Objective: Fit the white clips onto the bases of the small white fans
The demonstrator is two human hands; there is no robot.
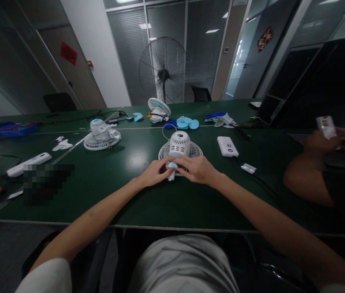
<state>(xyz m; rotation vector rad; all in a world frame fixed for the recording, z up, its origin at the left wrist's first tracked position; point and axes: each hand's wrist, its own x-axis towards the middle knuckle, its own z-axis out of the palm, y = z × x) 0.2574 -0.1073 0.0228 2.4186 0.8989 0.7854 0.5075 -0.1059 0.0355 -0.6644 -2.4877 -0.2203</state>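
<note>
A small white desk fan (180, 147) lies face down on the dark green table (123, 191), its round motor housing pointing up. Both my hands meet at its near edge. My left hand (155, 171) has its fingers curled around a small white and light-blue part (171, 167) of the fan. My right hand (198, 169) presses on the same part from the right, fingers closed over it. A thin white cord loops behind the fan.
A white power bank (227, 145) with a cable lies right of the fan. Another face-down fan (101, 136) sits at the left, a third fan (159, 110) and blue blades (186, 123) farther back. A second person's arm (308, 179) rests at right, holding a phone (326, 126). A large floor fan (163, 71) stands behind.
</note>
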